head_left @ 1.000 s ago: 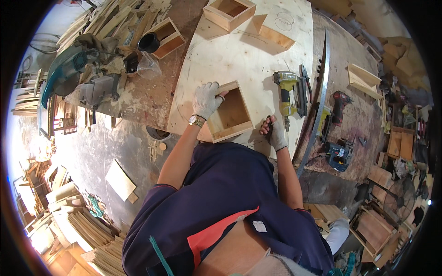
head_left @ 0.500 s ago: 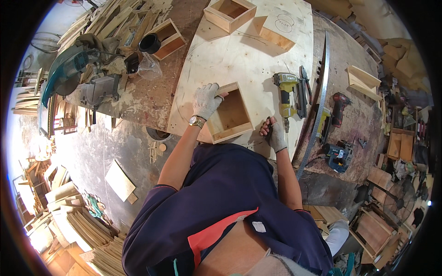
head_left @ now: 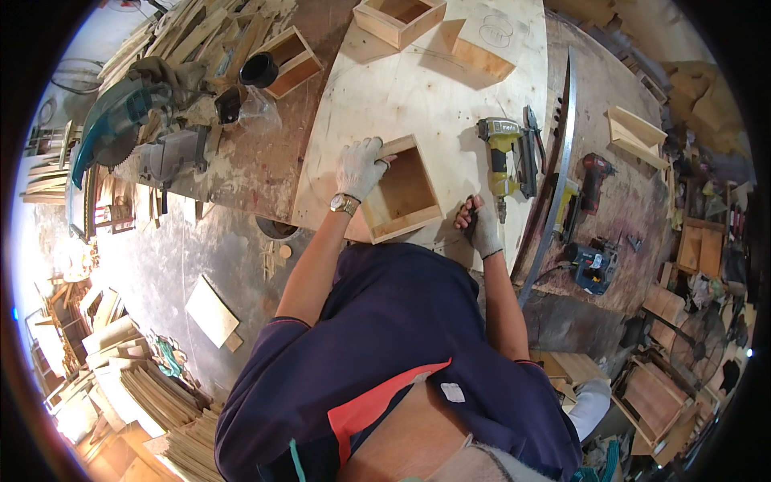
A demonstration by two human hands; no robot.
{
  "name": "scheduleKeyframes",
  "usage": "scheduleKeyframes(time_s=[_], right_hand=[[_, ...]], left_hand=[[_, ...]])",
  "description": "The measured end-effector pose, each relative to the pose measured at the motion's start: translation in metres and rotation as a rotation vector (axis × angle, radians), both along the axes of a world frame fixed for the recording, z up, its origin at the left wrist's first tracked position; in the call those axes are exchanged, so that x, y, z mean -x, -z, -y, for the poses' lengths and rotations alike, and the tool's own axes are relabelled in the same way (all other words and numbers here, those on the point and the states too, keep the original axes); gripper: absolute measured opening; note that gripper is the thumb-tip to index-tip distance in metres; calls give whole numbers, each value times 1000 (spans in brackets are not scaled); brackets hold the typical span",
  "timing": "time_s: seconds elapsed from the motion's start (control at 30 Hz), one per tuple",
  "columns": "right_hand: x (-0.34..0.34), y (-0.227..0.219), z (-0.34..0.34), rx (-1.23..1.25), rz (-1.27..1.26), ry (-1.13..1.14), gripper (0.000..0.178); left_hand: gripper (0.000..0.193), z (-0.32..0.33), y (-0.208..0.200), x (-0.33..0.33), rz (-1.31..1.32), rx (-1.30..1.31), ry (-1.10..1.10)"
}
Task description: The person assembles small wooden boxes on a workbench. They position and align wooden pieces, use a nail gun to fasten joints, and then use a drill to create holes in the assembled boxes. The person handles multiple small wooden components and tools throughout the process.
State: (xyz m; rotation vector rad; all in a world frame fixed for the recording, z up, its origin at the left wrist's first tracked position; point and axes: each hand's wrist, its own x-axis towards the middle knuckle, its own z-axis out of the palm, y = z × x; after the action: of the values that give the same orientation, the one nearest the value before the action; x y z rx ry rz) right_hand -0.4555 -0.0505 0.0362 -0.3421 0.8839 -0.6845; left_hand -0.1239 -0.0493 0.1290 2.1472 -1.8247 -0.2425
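Observation:
An open wooden box (head_left: 407, 228) with a rectangular hollow rests at the near side of a pale plywood sheet (head_left: 418, 96). My left hand (head_left: 360, 167), in a light knitted glove with bare fingertips, grips the box's left wall. To the right of the box, my right hand (head_left: 483, 228) is half curled in a similar glove. A small dark thing shows between its fingers, too little of it visible to name. Just beyond that hand lies a yellow-green and black nail gun (head_left: 503, 157), not touched by it.
Another open box (head_left: 399, 22) and an angled wooden piece (head_left: 482, 60) sit at the sheet's far end. A long metal strip (head_left: 565, 136) runs along its right side, with a red drill (head_left: 595, 178) and a blue jigsaw (head_left: 592, 265) beyond. A miter saw (head_left: 120, 132) stands left.
The whole scene has shifted slightly upward in the picture. My left hand keeps its grip on the box; the dark thing in my right hand shows more plainly.

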Motion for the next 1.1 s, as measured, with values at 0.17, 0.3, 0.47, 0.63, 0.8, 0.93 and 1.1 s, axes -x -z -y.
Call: scheduleKeyframes(time_s=[0.17, 0.3, 0.47, 0.63, 0.8, 0.93, 1.1], right_hand=[[2, -6, -3, -33, 44, 15, 40], [0, -7, 1, -6, 50, 12, 37], [-2, -8, 0, 3, 54, 45, 37], [-1, -8, -5, 38, 78, 72, 34], [-4, -11, 28, 502, -809, -95, 20], [-6, -37, 77, 988, -1607, 76, 34], [-21, -41, 124, 791, -1940, -283, 83]], left_hand=[[38, 2, -7, 2, -65, -16, 8], [34, 3, -9, -2, -90, -40, 24], [34, 13, -37, -1, -88, 162, 78], [47, 2, -100, 36, 229, 366, 116], [59, -23, -74, 55, 270, 351, 123], [48, -19, -93, 48, 137, 355, 170], [35, 41, -89, 9, -85, 496, 34]])
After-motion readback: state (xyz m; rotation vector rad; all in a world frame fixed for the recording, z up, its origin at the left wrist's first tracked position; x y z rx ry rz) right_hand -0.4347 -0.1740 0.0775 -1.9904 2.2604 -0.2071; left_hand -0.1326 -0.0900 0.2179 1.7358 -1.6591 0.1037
